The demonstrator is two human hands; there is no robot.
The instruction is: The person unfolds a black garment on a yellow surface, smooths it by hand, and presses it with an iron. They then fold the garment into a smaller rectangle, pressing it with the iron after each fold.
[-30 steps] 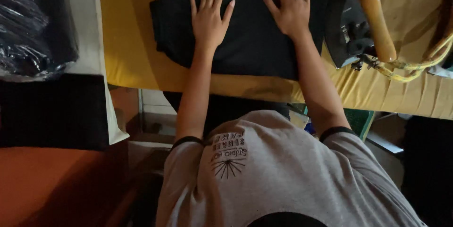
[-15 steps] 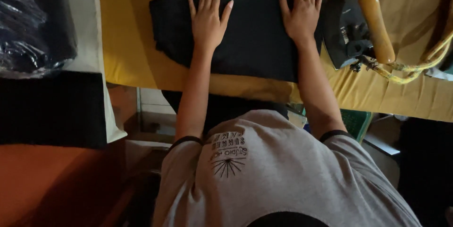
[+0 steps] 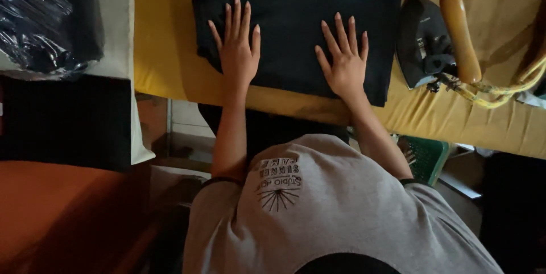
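Two hands, flat with fingers spread: left hand (image 3: 238,52) and right hand (image 3: 343,63) press a folded dark garment (image 3: 298,29) lying on the yellow padded board (image 3: 165,40). Bare yellow strip along the near edge. Iron (image 3: 435,40) just beside the garment's right edge. Plastic-wrapped bundle (image 3: 45,18) far left.

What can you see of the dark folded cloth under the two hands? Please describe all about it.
The dark folded cloth is navy or black, looks like soft fabric, and is folded into a flat, roughly rectangular stack. It lies on a yellow padded board. The left hand and right hand press flat on it with fingers spread. Its right edge lies close beside a dark iron with a wooden handle; whether they touch is unclear.
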